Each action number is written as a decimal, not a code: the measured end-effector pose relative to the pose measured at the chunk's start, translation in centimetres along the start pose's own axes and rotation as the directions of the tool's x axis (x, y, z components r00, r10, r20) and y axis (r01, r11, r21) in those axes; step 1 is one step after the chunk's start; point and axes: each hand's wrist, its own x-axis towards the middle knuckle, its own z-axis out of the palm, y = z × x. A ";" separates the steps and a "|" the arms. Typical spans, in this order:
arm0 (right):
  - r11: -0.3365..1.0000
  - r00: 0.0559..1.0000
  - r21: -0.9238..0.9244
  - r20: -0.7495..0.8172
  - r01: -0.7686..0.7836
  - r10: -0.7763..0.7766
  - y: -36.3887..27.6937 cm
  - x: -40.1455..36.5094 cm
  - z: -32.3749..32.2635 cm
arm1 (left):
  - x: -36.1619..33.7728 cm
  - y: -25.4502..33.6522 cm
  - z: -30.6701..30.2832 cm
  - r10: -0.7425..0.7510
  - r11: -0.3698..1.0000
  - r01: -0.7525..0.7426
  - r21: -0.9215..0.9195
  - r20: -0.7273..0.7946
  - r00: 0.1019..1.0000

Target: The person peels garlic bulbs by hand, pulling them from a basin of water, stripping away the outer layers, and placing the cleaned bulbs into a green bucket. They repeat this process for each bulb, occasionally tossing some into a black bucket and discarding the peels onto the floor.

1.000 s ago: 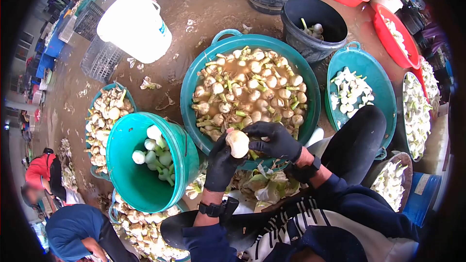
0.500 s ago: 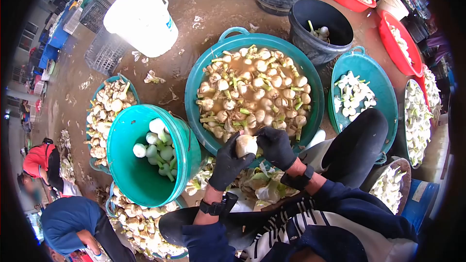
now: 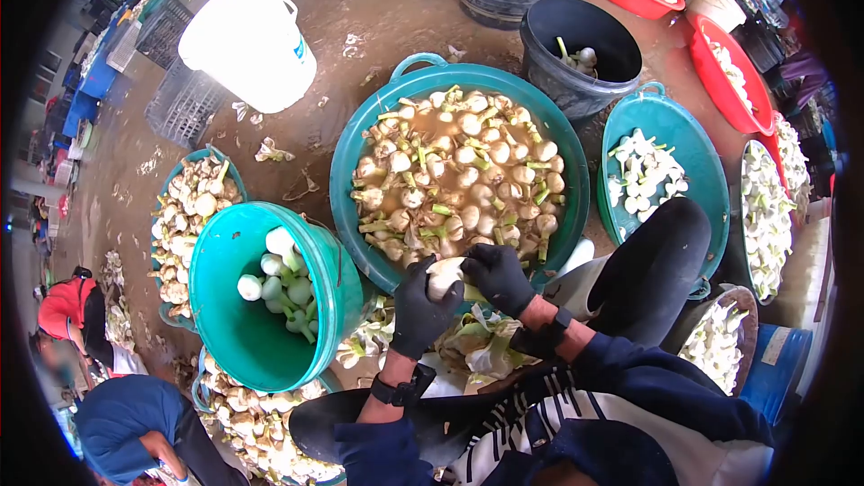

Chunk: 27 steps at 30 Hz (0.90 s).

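Note:
My left hand [image 3: 423, 304], in a black glove, is closed round a pale garlic bulb [image 3: 445, 277] at the near rim of a wide teal tub. My right hand [image 3: 500, 279], also gloved in black, has its fingers bent and pressed against the bulb's right side; their tips are partly hidden. Behind both hands, the teal tub [image 3: 576, 207] holds brown water with many unpeeled garlic bulbs [image 3: 468, 157], their green stems cut short. Loose leafy peelings [image 3: 481, 342] lie below my hands.
A tilted green bucket [image 3: 220, 306] at left holds smooth white garlic bulbs [image 3: 292, 283]. Beyond stand a white bucket [image 3: 247, 45] and a black bucket [image 3: 540, 72]. To the right is another teal tub [image 3: 711, 171] with peeled garlic. A person in dark blue [image 3: 130, 423] bends at lower left.
The garlic bulb has turned in my hands, and more of its pale side shows beneath my right fingers. The whole view has shifted slightly, moving the surroundings a little left.

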 end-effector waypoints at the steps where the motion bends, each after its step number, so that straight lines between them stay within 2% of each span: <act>1: 0.994 0.996 0.064 0.002 -0.087 0.087 0.6 0.2 0.1 | -0.1 0.3 0.0 0.029 0.999 -0.029 0.037 0.008 1.000; 3: 0.963 0.978 0.173 0.006 -0.207 0.209 2.0 0.5 0.4 | -0.2 0.0 0.0 0.087 0.992 -0.088 0.090 0.015 0.996; 5: 0.928 0.961 0.261 0.004 -0.267 0.275 3.2 0.9 0.6 | -0.3 0.2 0.1 0.107 0.994 -0.107 0.024 0.006 0.994; 6: 0.941 0.965 0.222 -0.001 -0.255 0.262 3.6 1.1 0.5 | -0.2 0.3 0.2 0.118 0.993 -0.118 -0.009 0.001 0.993; 9: 0.962 0.970 0.136 -0.030 -0.236 0.242 5.0 1.7 0.5 | -0.7 0.6 0.7 -0.013 0.924 0.028 -0.383 0.042 0.999; 11: 0.962 0.964 0.125 -0.074 -0.244 0.254 6.2 2.1 0.7 | -1.1 -0.9 0.8 -0.027 0.900 0.064 -0.432 0.093 0.995; 14: 0.982 0.977 -0.159 -0.201 -0.098 0.065 7.0 2.5 0.2 | -1.1 -1.8 0.4 -0.045 0.880 0.117 -0.459 0.165 0.985; 15: 0.966 0.973 -0.231 -0.221 -0.117 0.065 6.7 2.7 -0.2 | -1.1 -1.7 0.4 -0.051 0.877 0.134 -0.461 0.189 0.981; 18: 0.910 0.943 -0.392 -0.333 -0.138 0.000 8.1 3.7 -1.4 | -1.3 -0.4 0.1 -0.244 0.537 0.364 -0.761 0.272 0.931; 19: 0.919 0.937 -0.368 -0.349 -0.141 0.004 9.1 4.1 -2.0 | -1.4 0.5 -0.6 -0.167 0.558 0.245 -0.793 0.183 0.969; 21: 0.896 0.966 -0.445 -0.229 0.004 -0.118 10.8 4.2 -2.7 | -1.1 1.9 -2.7 -0.185 0.404 0.134 -0.905 0.063 0.981; 22: 0.875 0.972 -0.479 -0.159 0.076 -0.171 11.2 4.1 -3.0 | -0.8 2.5 -4.3 -0.210 0.273 0.044 -0.961 -0.015 0.978; 23: 0.917 0.987 -0.397 -0.117 0.053 -0.108 8.8 3.2 -2.7 | -0.4 2.9 -6.1 -0.226 0.126 -0.070 -0.990 -0.098 0.969; 24: 0.946 0.993 -0.314 0.104 0.077 -0.046 7.7 2.7 -2.9 | 0.0 3.1 -7.7 -0.221 -0.030 -0.184 -0.982 -0.173 0.960; 25: 0.950 0.953 -0.262 0.288 0.168 -0.089 7.2 2.5 -2.9 | 0.1 3.4 -9.3 -0.184 -0.194 -0.254 -0.947 -0.219 0.958; 26: 0.949 0.877 -0.194 0.460 0.248 -0.135 6.6 2.3 -2.9 | 0.2 3.5 -10.8 -0.017 -0.361 -0.195 -0.912 -0.203 0.979; 27: 0.957 0.888 -0.209 0.450 0.201 -0.089 5.3 2.3 -3.0 | 0.3 3.9 -11.7 0.047 -0.420 -0.155 -0.894 -0.192 0.980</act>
